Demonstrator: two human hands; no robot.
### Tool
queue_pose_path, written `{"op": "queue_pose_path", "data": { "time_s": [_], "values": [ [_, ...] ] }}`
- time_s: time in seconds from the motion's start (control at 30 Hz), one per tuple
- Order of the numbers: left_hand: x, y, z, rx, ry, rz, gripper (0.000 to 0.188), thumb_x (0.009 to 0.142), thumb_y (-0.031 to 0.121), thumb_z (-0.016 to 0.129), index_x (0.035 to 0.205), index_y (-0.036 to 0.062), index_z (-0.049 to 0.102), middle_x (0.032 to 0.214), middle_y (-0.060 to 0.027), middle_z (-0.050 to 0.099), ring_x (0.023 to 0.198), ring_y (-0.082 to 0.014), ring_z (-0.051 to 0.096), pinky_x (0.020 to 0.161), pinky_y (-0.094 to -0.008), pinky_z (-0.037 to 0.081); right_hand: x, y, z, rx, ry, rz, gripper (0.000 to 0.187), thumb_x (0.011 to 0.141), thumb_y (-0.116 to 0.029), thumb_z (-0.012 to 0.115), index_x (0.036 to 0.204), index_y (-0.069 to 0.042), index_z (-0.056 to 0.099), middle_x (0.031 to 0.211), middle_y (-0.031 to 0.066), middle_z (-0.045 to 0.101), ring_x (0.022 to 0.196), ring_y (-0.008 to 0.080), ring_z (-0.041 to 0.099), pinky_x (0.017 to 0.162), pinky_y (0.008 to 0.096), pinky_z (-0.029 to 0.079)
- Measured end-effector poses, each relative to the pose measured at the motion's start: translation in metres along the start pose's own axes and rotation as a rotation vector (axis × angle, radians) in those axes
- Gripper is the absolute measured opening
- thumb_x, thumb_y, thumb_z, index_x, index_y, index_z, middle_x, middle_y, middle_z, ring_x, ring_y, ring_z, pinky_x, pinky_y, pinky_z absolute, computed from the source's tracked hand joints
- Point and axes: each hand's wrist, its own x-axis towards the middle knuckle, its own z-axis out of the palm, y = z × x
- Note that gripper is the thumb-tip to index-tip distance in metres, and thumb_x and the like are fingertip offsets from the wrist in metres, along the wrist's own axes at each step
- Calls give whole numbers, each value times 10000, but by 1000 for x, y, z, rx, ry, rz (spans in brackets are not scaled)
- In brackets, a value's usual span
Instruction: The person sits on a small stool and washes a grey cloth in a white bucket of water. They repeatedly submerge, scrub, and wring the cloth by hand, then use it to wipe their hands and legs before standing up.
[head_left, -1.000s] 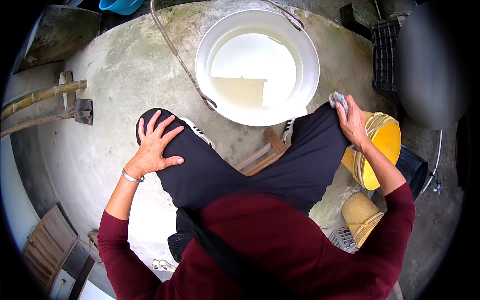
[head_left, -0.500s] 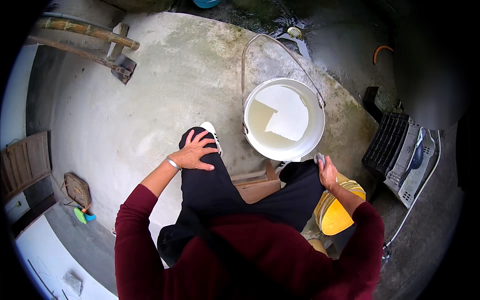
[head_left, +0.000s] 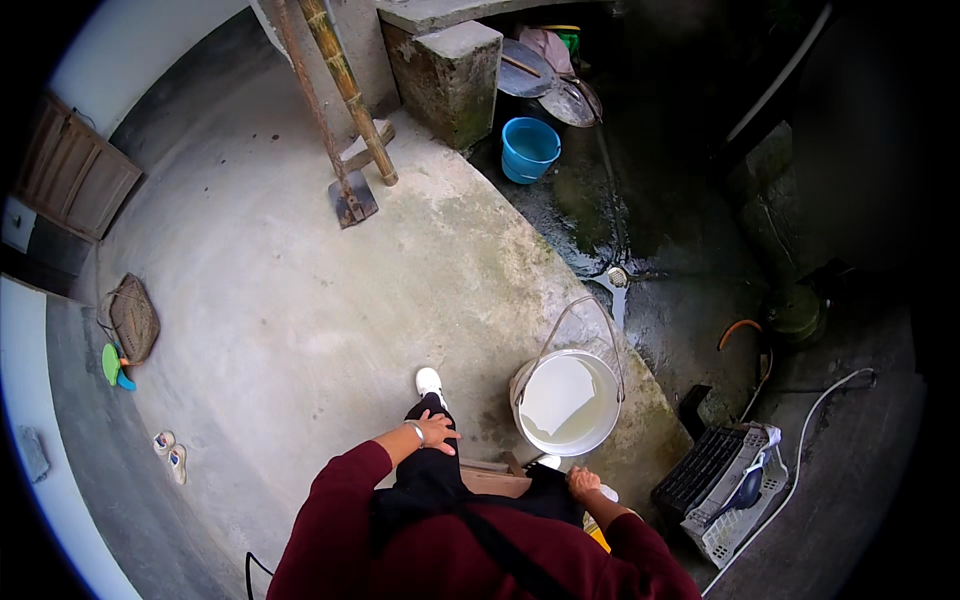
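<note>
My left hand (head_left: pixel 436 433), with a bracelet at its wrist, lies on my left knee, palm down and fingers apart. My right hand (head_left: pixel 583 484) rests closed on my right thigh; whatever is in its fingers is too small to make out now. In front of it, on the concrete, stands a large pale metal bucket (head_left: pixel 607 410) holding cloudy water that mirrors the light. Its wire handle (head_left: pixel 556 323) stands raised toward the far side. Part of a yellow bucket (head_left: pixel 598 536) shows beside my right forearm. Neither hand touches the metal bucket.
A blue bucket (head_left: pixel 530 152) stands on the dark wet floor beyond the concrete edge, near a drain (head_left: pixel 617 277). A hoe (head_left: pixel 352 199) leans at the far left. Crates (head_left: pixel 715 480) and a white hose (head_left: pixel 800 460) lie at right. A wicker basket (head_left: pixel 133 318) sits at left.
The view has swung up and farther out, bringing the blue bucket fully in. Both hands stay on my legs. The small grey wad seen in my right hand no longer shows clearly.
</note>
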Motion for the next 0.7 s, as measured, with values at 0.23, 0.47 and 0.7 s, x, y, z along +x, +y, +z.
{"op": "queue_pose_path", "data": {
  "time_s": [0.23,0.47,0.7],
  "values": [
    [-54,-42,-72,-115,90,143,592,818,405,569,1340,186,393,1223,-195,492,1160,-368,445,970,-445,358,20,-102,-158,103,-42,-101,362,864,-330,450,1020,-10,516,924,235,611,883,379,607,768,457,479],
    [-133,-100,-151,-237,373,226,596,818,367,578,1339,143,396,1216,-210,508,1127,-353,475,966,-400,372,49,-205,-275,241,64,-322,411,872,-408,475,1062,-44,497,994,220,599,926,399,574,776,465,458],
    [-218,-114,-164,-672,547,151,620,841,446,559,1346,132,386,1217,-204,516,1131,-311,499,963,-364,386,80,-303,-381,292,120,-557,395,889,-386,471,1075,-38,491,990,226,592,909,413,563,757,471,453]
  ]
}}
